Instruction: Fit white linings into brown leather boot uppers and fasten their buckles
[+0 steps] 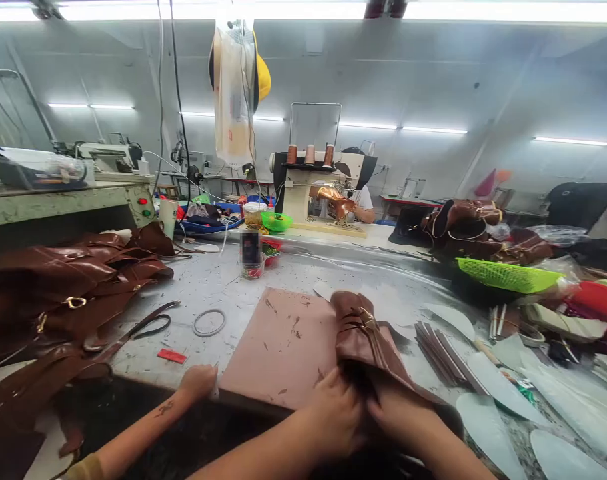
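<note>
at far left, a pile of brown leather pieces (98,273) lay over the table (198,283). next, a co-worker's forearm (146,430) reached to the table edge. to its right lay a pinkish board (278,340). the left hand (336,408) was curled closed on the near rim of the brown leather item (353,333), which rested across the board's right side and appeared to overhang the table edge. handling estimate: fairly light, pliable, smooth enough to slip; its folds suggested soft walls. the metal fitting (367,319) was probably easiest to scratch. recommended hold: the rim, clear of the fitting. the right hand (401,408) was at the same rim; its fingertips were hidden, so its grip could not be told. farther right lay brown strips (446,357).
</note>
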`<action>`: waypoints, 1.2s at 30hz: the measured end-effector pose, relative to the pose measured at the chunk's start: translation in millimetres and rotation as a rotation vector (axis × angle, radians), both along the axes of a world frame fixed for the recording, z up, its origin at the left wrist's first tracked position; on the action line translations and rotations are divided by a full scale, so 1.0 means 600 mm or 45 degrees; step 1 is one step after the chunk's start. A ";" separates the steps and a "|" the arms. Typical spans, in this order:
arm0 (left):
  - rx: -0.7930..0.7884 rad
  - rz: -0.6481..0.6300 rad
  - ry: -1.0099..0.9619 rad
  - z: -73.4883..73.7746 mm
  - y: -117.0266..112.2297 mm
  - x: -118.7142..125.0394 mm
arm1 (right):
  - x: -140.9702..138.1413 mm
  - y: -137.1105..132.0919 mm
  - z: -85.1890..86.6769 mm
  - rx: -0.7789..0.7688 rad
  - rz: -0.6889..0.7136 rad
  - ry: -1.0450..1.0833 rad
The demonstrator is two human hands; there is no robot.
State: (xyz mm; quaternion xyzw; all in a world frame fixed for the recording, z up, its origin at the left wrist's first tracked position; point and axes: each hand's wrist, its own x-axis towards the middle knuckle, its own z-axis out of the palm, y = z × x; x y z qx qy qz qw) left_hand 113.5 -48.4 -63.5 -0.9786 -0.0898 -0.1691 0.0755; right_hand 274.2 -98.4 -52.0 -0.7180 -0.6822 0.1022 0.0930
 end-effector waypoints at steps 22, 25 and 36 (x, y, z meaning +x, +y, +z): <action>-0.453 0.198 0.248 0.002 0.001 -0.048 | 0.007 0.052 -0.026 0.290 -0.010 0.422; -0.731 0.177 0.175 0.009 0.024 -0.044 | -0.004 0.025 -0.031 0.264 0.095 0.379; -1.033 0.930 -0.249 0.032 0.077 -0.001 | -0.040 -0.005 -0.037 0.211 0.281 0.200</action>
